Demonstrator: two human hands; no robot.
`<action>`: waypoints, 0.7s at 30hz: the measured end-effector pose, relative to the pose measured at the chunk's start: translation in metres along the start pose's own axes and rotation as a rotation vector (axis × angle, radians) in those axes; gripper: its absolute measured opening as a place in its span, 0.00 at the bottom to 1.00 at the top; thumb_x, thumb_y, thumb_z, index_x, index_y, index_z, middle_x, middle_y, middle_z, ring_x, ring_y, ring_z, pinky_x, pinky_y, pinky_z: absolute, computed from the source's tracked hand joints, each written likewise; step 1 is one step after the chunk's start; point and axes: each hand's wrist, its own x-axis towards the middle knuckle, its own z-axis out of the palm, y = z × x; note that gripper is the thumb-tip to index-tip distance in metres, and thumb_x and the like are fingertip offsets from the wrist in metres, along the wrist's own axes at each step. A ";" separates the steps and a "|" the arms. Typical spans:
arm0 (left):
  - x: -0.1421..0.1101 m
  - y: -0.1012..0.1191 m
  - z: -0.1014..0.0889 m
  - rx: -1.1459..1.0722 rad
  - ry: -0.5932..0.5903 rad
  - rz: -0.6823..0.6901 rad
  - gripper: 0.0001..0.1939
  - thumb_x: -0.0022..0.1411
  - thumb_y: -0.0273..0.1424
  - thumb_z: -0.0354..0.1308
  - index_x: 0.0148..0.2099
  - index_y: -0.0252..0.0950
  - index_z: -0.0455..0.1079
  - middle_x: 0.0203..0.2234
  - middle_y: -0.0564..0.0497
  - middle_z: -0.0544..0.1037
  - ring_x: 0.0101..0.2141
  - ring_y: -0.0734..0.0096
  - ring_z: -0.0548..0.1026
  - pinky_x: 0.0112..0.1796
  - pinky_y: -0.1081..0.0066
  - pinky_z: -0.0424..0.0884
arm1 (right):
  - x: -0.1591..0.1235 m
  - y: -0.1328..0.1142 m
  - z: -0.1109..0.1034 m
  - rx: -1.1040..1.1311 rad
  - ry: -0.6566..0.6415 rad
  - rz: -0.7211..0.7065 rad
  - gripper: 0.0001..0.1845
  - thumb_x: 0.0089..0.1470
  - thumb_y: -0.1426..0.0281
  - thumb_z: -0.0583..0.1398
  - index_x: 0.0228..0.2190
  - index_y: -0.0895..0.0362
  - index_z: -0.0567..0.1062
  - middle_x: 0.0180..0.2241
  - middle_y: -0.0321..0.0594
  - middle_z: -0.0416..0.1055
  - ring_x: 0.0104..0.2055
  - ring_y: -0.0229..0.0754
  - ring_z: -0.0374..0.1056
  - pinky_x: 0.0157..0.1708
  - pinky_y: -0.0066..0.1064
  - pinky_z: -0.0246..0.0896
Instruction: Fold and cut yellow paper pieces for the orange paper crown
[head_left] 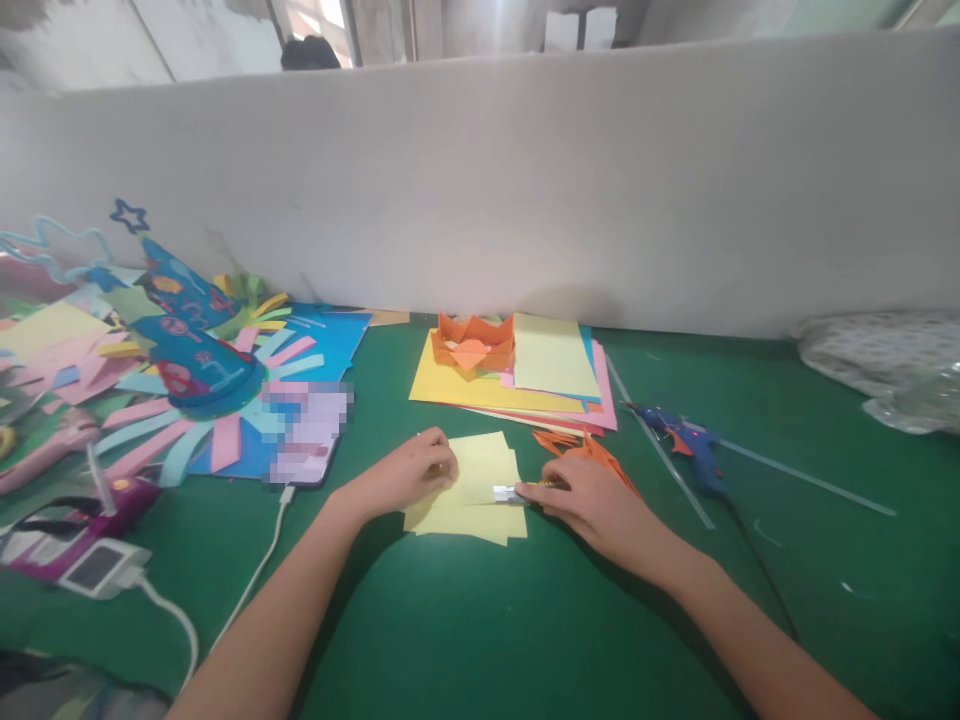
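Note:
Several pale yellow paper sheets lie in an uneven stack on the green table before me. At the stack's left side, my left hand has its fingers curled in on the top sheet, gripping its edge. My right hand is closed around a utility knife, its silver end pointing left over the middle of the paper. Most of the knife's handle is hidden under my fingers. Orange cut paper pieces lie just behind my right hand, partly covered by it.
A folded orange paper crown sits on coloured sheets at the back. A blue glue gun and clear glue sticks lie right. Party hats, a phone, cables and a power strip crowd the left.

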 end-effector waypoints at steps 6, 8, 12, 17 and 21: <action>0.004 -0.006 0.003 -0.002 -0.018 0.017 0.09 0.59 0.23 0.49 0.34 0.37 0.70 0.33 0.51 0.72 0.36 0.71 0.70 0.39 0.71 0.63 | -0.001 0.002 0.007 0.058 0.020 -0.039 0.20 0.61 0.73 0.50 0.51 0.44 0.69 0.36 0.42 0.66 0.36 0.41 0.60 0.34 0.32 0.57; 0.005 -0.008 0.004 -0.004 -0.013 0.009 0.09 0.59 0.23 0.49 0.34 0.37 0.70 0.33 0.51 0.73 0.36 0.71 0.71 0.40 0.71 0.64 | -0.002 0.002 0.008 0.060 0.020 -0.054 0.20 0.61 0.73 0.50 0.51 0.44 0.69 0.36 0.42 0.66 0.36 0.41 0.60 0.34 0.33 0.57; 0.006 -0.010 0.004 -0.003 0.001 -0.015 0.09 0.57 0.24 0.50 0.33 0.37 0.72 0.33 0.51 0.74 0.36 0.70 0.71 0.40 0.70 0.65 | -0.001 0.001 0.005 0.104 0.004 -0.071 0.20 0.61 0.73 0.50 0.51 0.44 0.69 0.36 0.41 0.67 0.36 0.41 0.60 0.35 0.34 0.58; 0.008 -0.011 0.003 -0.018 -0.013 -0.038 0.10 0.56 0.26 0.51 0.33 0.38 0.74 0.33 0.51 0.75 0.37 0.69 0.72 0.39 0.71 0.66 | 0.001 -0.002 -0.002 0.126 -0.040 -0.076 0.20 0.61 0.73 0.49 0.52 0.45 0.68 0.36 0.41 0.66 0.37 0.41 0.60 0.35 0.33 0.58; 0.009 -0.010 0.002 -0.027 -0.018 -0.049 0.10 0.56 0.26 0.51 0.33 0.38 0.74 0.33 0.52 0.75 0.37 0.69 0.72 0.38 0.72 0.66 | -0.001 -0.002 -0.006 0.120 -0.090 -0.075 0.20 0.61 0.73 0.50 0.52 0.47 0.69 0.36 0.42 0.66 0.37 0.42 0.60 0.35 0.32 0.57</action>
